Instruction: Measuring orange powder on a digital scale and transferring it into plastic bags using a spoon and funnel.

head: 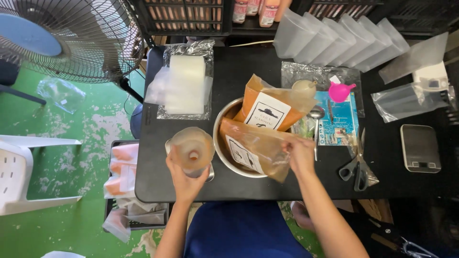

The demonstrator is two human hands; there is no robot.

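Observation:
My left hand (185, 179) grips a clear plastic funnel (192, 150), wide end up, just above a small metal cup (210, 173) at the table's front. My right hand (300, 155) holds the end of a labelled plastic pouch of orange-brown sauce (253, 148) that lies across a steel bowl (219, 138). A second, fuller pouch of the same sauce (270, 107) leans in the bowl behind it. All of this sits on a black table (239, 71).
Scissors (356, 169), a spoon (316, 114), a pink funnel (340, 91) and a small digital scale (420, 147) lie to the right. A row of empty frosted pouches (334, 40) stands at the back. A bag of white sheets (186, 86) lies at back left. A fan (71, 38) and a crate of filled pouches (125, 177) stand to the left.

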